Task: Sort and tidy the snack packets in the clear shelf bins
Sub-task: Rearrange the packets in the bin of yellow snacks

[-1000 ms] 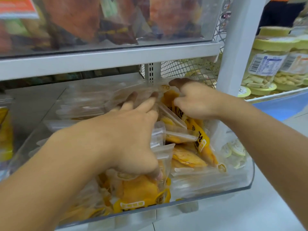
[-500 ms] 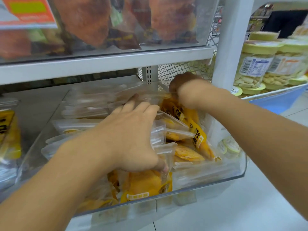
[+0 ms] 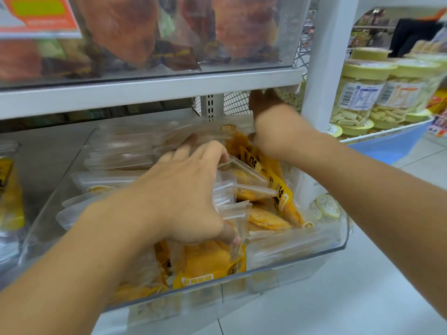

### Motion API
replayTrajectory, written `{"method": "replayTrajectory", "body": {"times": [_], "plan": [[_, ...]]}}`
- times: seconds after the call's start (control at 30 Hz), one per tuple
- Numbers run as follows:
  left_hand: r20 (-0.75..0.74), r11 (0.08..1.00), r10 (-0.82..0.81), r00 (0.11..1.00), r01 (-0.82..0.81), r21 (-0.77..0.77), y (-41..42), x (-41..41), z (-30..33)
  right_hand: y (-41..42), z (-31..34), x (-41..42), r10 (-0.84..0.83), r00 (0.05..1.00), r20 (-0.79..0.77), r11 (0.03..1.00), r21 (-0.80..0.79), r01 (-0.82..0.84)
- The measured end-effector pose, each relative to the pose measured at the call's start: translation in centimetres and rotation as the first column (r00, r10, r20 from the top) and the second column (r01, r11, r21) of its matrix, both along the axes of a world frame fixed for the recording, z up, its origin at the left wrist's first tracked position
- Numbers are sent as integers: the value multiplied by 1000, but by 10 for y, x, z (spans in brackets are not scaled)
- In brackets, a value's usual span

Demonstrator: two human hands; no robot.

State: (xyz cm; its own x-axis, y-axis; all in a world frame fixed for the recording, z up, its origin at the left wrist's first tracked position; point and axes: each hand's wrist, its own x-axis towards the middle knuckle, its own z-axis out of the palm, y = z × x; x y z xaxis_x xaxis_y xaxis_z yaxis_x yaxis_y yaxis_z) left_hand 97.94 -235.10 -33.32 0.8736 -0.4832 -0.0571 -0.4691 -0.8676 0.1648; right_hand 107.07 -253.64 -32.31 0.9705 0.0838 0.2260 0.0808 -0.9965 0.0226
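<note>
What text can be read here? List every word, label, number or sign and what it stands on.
No text reads clearly.
Yellow mango snack packets in the clear plastic bin: black characters, too blurred to quote.
Orange and green sign on the upper clear bin: print smeared, unreadable.
White barcode labels on the yellow-lidded clear jars: barcode and fine print, too small.
Brown packets in the upper bin: gold lettering, illegible.

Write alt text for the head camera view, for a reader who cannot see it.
Two bare hands reach into a clear shelf bin of yellow snack packets: the left hand holds upright packets near the front, the right hand reaches to the back right. Yellow-lidded jars stand on the next shelf.
</note>
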Motion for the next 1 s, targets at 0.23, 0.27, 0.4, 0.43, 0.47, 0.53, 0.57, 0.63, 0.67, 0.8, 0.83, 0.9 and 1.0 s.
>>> {"method": "replayTrajectory", "body": {"times": [0.23, 0.27, 0.4, 0.43, 0.47, 0.53, 0.57, 0.63, 0.67, 0.8, 0.83, 0.9, 1.0], "plan": [[23, 998, -63, 998, 63, 28, 3, 6, -3, -1, -4, -49, -56, 971, -233, 998, -13, 54], [24, 997, -68, 997, 67, 25, 4, 6, -3, 1, -6, -46, -46, 964, -260, 999, -36, 38], [19, 996, -77, 997, 76, 43, 5, 5, -2, 4, -8, -24, 31, 898, -440, 990, -108, -87], [25, 996, -77, 997, 76, 44, 5, 6, -2, 5, -11, -17, 42, 868, -495, 994, -67, -86], [29, 997, -72, 997, 71, 43, 5, 6, -2, 6, -12, -12, 40, 836, -548, 998, -13, -57], [21, 997, -60, 998, 59, 42, 6, 7, -2, 6, -14, -5, 64, 788, -613, 996, 84, -15], [14, 998, -49, 999, 49, 36, 6, 6, -2, 5, -13, -2, 81, 784, -615, 993, 113, -13], [-7, 1000, -12, 1000, 12, -5, 6, 5, -2, 2, -9, 1, 131, 804, -581, 983, 179, -31], [-15, 999, 4, 1000, -5, -32, 6, 4, -2, 0, -7, 1, 167, 823, -543, 972, 229, -47], [-15, 999, 23, 1000, -23, -29, 7, 6, -5, -7, 1, -9, 245, 872, -423, 834, 550, 32], [-10, 1000, 21, 1000, -21, -5, 6, 7, -5, -10, 2, -14, 239, 851, -467, 851, 523, 48], [4, 1000, 12, 1000, -12, 15, 6, 7, -4, -14, 2, -23, 199, 770, -606, 920, 386, 66], [29, 999, -28, 999, 27, 24, 5, 5, -4, -18, 4, -38, 170, 716, -677, 953, 297, 54]]}}
